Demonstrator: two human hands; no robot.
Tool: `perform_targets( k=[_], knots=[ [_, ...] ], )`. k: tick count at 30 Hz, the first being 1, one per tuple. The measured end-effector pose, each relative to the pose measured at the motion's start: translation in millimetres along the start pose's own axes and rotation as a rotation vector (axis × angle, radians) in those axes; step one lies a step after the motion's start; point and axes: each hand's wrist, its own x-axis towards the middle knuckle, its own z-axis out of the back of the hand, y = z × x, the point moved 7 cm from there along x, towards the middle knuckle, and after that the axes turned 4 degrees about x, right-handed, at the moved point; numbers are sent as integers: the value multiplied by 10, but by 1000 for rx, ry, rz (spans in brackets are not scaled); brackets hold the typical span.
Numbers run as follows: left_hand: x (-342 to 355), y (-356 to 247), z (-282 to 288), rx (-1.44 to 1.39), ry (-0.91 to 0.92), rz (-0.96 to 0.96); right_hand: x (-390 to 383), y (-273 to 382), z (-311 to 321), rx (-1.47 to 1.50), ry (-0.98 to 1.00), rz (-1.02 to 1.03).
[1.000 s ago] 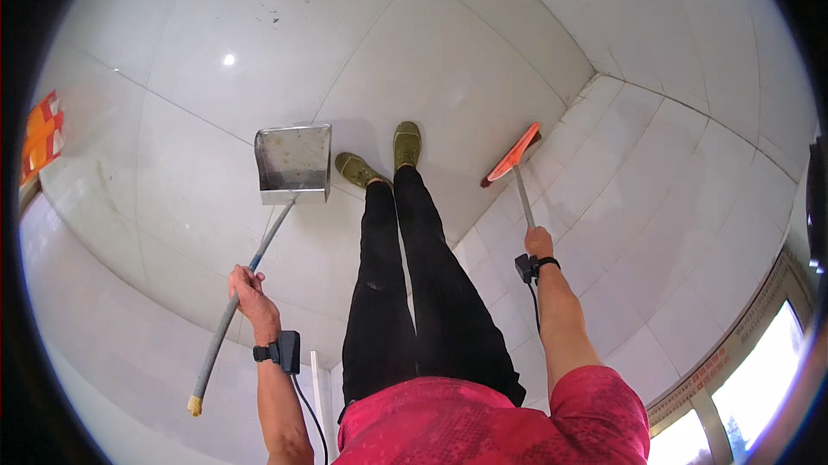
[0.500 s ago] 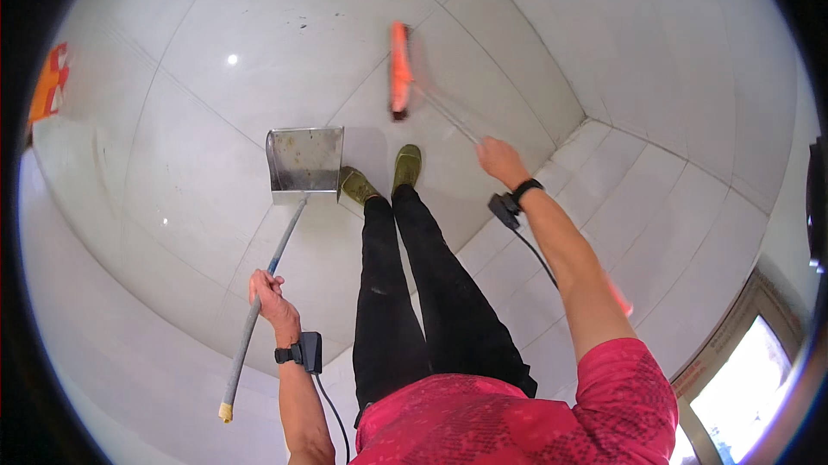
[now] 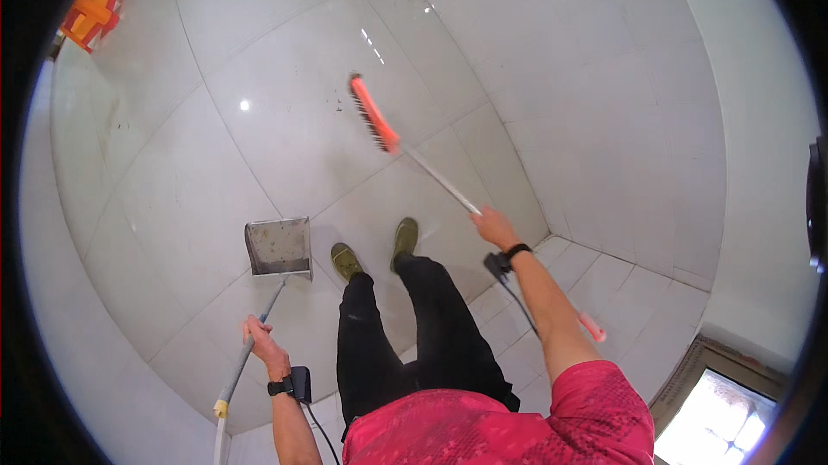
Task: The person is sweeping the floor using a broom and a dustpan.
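Note:
My left hand is closed around the grey handle of a square metal dustpan, whose pan rests on the tiled floor left of my shoes and has dark specks inside. The handle has a yellow piece near its lower visible end. In my right hand is the pale pole of a broom, gripped partway along it, with a pink grip end behind my forearm. The broom's orange head, dark bristles along its left side, is out on the floor ahead of my feet, slightly blurred.
Glossy tiled floor runs under me. Tiled walls meet it on the right and below. An orange-and-red object lies at the upper left. A framed window shows at lower right.
The broom has swung from low beside the right wall out across the floor, up and leftward. My view has shifted, so shoes and dustpan sit lower, with more floor showing.

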Motion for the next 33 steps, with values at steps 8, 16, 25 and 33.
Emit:
perform_targets(
  k=[8,16,25,33],
  knots=[
    [-120,-159,-60,-5,-67,57,-710,-914,1160,-189,-160,-242],
    [-154,-398,-77,42,-46,35,-435,-1300,1007,-167,-148,-307],
    [-289,-794,-352,-15,-69,157,1114,-409,-95,-109,40,-128],
    [-300,-848,-280,41,-50,103,760,491,-173,-39,132,6]
  ],
)
